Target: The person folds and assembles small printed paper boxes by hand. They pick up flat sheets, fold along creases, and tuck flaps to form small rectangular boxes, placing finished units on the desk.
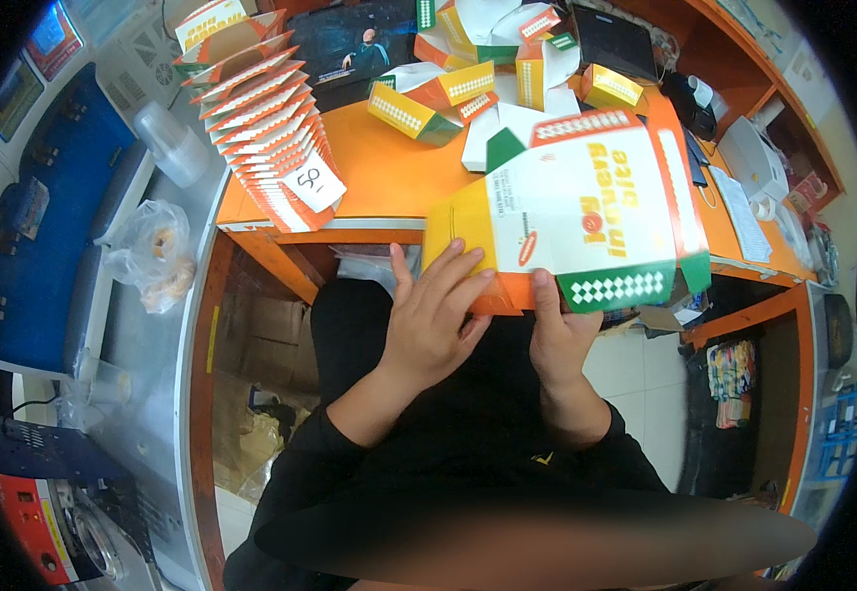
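A partly folded cardboard food box (546,197), white with green, orange and yellow edges, is tilted above my lap at the desk's front edge. My right hand (561,335) grips its near edge, thumb on top and the other fingers mostly hidden underneath. On the box's yellow left panel lie the outstretched, spread fingers of my left hand (433,315), the thumb near a small orange flap. To the left, a tall leaning stack of flat folded cartons (261,128) carries a white paper slip (314,183) with handwriting.
Several folded boxes (413,110) are heaped on the orange desk (369,182). Behind them are a lit screen (349,54) and a dark device (615,44). Plastic cups (170,148) and a clear bag (158,251) sit on the left metal counter. A white machine (751,158) stands at right.
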The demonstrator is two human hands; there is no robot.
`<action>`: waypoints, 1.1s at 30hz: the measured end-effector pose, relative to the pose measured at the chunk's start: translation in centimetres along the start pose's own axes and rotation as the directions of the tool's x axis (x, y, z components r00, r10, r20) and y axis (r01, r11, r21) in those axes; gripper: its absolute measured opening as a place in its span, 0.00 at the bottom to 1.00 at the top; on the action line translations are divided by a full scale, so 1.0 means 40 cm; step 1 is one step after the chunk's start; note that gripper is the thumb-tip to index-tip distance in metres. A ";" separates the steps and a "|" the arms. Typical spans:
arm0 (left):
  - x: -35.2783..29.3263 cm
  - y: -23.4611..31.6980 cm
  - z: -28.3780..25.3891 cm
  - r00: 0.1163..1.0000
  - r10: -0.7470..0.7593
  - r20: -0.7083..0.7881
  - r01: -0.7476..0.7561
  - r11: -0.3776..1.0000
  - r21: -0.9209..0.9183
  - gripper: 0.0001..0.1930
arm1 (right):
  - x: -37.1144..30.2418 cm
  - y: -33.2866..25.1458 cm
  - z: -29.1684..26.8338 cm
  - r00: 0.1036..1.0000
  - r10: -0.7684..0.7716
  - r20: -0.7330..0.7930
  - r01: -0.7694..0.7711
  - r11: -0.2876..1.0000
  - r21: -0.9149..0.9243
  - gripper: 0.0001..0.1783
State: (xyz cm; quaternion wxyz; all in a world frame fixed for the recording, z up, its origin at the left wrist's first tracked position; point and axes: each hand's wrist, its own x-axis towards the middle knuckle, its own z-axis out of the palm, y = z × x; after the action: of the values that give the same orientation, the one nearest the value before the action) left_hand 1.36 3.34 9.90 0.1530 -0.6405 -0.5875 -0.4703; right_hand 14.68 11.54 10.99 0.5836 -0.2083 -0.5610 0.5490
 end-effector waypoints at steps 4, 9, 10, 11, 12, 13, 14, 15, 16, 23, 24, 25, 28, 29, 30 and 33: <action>-0.002 -0.011 -0.005 0.997 0.058 -0.046 -0.062 0.994 -0.087 0.22 | 0.015 -0.014 -0.009 1.000 -0.007 0.001 0.007 1.000 -0.027 0.11; -0.012 -0.020 -0.016 0.982 -0.064 -0.180 -0.002 0.938 -0.348 0.09 | 0.017 0.020 -0.032 0.983 -0.175 0.056 0.184 0.945 -0.272 0.18; -0.011 -0.019 -0.013 0.970 -0.116 -0.215 0.020 0.915 -0.403 0.08 | 0.014 0.035 -0.033 0.976 -0.191 0.100 0.216 0.878 -0.427 0.22; -0.010 -0.017 -0.010 0.954 -0.178 -0.240 0.048 0.885 -0.463 0.07 | 0.015 0.049 -0.039 0.943 -0.177 0.283 0.294 0.840 -0.456 0.28; -0.007 -0.016 -0.005 0.954 -0.179 -0.240 0.051 0.886 -0.461 0.07 | 0.012 0.063 -0.041 0.928 -0.157 0.336 0.307 0.835 -0.456 0.28; -0.004 -0.013 0.000 0.953 -0.189 -0.235 0.061 0.884 -0.463 0.07 | 0.009 0.076 -0.042 0.922 -0.129 0.365 0.294 0.848 -0.441 0.28; -0.002 -0.012 0.004 0.950 -0.208 -0.234 0.078 0.880 -0.468 0.07 | 0.005 0.086 -0.044 0.921 -0.112 0.373 0.274 0.868 -0.415 0.28; -0.001 -0.009 0.008 0.952 -0.223 -0.208 0.107 0.883 -0.456 0.07 | 0.001 0.094 -0.043 0.920 -0.097 0.379 0.259 0.878 -0.404 0.28; -0.001 -0.007 0.011 0.951 -0.248 -0.185 0.143 0.882 -0.449 0.07 | -0.001 0.099 -0.044 0.925 -0.083 0.372 0.237 0.889 -0.391 0.29; -0.011 -0.019 0.018 0.941 -0.306 -0.143 0.164 0.783 -0.599 0.07 | 0.004 0.082 -0.047 0.946 -0.041 0.320 0.156 0.927 -0.342 0.29; -0.011 -0.020 0.019 0.950 -0.274 -0.149 0.147 0.814 -0.562 0.07 | 0.009 0.079 -0.049 0.951 -0.037 0.307 0.144 0.932 -0.334 0.29; -0.010 -0.022 0.019 0.959 -0.237 -0.157 0.121 0.840 -0.529 0.07 | 0.008 0.075 -0.051 0.956 -0.030 0.293 0.130 0.936 -0.328 0.29; -0.006 -0.022 0.018 0.978 -0.144 -0.149 0.053 0.870 -0.490 0.08 | 0.011 0.071 -0.054 0.957 -0.018 0.291 0.115 0.940 -0.321 0.29; -0.005 -0.021 0.017 0.978 -0.137 -0.159 0.039 0.863 -0.504 0.08 | 0.011 0.070 -0.053 0.955 -0.017 0.298 0.115 0.942 -0.316 0.29; -0.005 -0.021 0.014 0.983 -0.112 -0.145 0.027 0.871 -0.491 0.08 | 0.009 0.069 -0.053 0.952 -0.010 0.304 0.112 0.942 -0.317 0.29; -0.006 -0.017 0.009 0.984 -0.109 -0.139 0.027 0.869 -0.494 0.06 | 0.010 0.068 -0.049 0.950 0.000 0.314 0.104 0.943 -0.315 0.29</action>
State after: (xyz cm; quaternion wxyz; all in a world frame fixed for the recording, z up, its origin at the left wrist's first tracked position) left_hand 0.93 3.66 9.29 0.0164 -0.5967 -0.4569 -0.6595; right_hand 15.19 13.48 8.27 0.4601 -0.1989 -0.7341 0.4581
